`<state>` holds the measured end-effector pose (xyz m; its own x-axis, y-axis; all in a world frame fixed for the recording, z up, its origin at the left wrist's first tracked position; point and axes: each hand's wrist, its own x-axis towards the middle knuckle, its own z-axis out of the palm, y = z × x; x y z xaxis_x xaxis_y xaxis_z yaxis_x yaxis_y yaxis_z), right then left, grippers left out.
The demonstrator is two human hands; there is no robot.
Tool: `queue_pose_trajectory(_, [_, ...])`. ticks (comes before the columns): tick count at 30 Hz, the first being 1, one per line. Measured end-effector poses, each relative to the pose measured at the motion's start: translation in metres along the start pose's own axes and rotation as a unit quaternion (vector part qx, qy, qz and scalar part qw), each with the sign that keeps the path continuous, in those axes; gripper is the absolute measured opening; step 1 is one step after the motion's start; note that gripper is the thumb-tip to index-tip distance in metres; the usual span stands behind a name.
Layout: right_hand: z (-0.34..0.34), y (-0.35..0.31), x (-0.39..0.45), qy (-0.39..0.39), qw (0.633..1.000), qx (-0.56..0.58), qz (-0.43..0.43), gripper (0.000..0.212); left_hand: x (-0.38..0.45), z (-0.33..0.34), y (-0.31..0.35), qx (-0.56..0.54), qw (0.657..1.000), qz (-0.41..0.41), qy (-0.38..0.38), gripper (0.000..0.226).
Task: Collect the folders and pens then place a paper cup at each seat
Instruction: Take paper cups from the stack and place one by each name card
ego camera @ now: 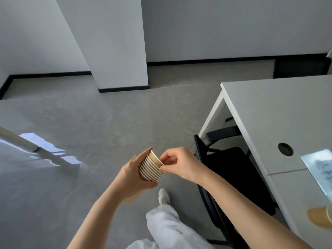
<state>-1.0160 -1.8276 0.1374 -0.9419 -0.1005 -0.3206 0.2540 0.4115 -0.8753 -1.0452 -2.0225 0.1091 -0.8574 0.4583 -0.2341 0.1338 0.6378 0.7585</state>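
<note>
Grey floor; hands [154,168] grip unmarked cup stack [150,167].

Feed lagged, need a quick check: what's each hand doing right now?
Left hand: grips the stack of paper cups round its side.
Right hand: pinches the rim of the top cup.

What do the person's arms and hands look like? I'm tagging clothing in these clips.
Both forearms are bare, with no sleeves in view. The left hand and right hand wear no gloves, and no rings, watch or bracelet show. Lower down, light trousers and a white shoe are visible.
</note>
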Motion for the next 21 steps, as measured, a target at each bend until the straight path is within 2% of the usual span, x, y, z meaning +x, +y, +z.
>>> queue_pose_trajectory(10, [-0.096, -0.015, 0.148, 0.074, 0.996, 0.054, 0.017, 0.014, 0.182, -0.052, 0.024, 0.019, 0.999, 0.038, -0.014, 0.105])
queue_pose_trajectory(14, [-0.134, -0.024, 0.2, 0.092, 0.994, 0.053, 0.013, 0.012, 0.249, -0.069, 0.032, 0.021, 0.999, 0.036, -0.024, 0.097])
queue_pose_trajectory(21, [-0.179, -0.022, 0.274, 0.152, 0.985, 0.077, 0.016, 0.015, 0.343, -0.089, 0.025, 0.013, 0.999, 0.024, -0.023, 0.1])
